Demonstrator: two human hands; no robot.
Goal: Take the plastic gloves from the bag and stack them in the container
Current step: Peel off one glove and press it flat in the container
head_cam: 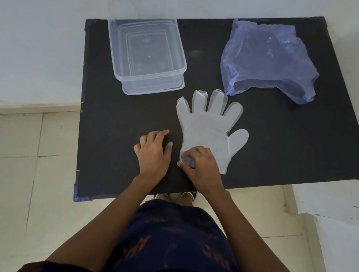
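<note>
While the right hand (200, 162) pinches the cuff of the plastic glove (210, 128) lying flat on the table (285, 136), fingers pointing away, the container (147, 56) sits up-left, nearer the spread left hand (153, 153).

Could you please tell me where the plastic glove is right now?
In the head view the glove lies flat mid-table, fingers pointing toward the bag, container to its far left, cuff under the right hand.

Container (146, 53) far left, bag (270, 61) far right, glove (210, 130) nearer between.
</note>
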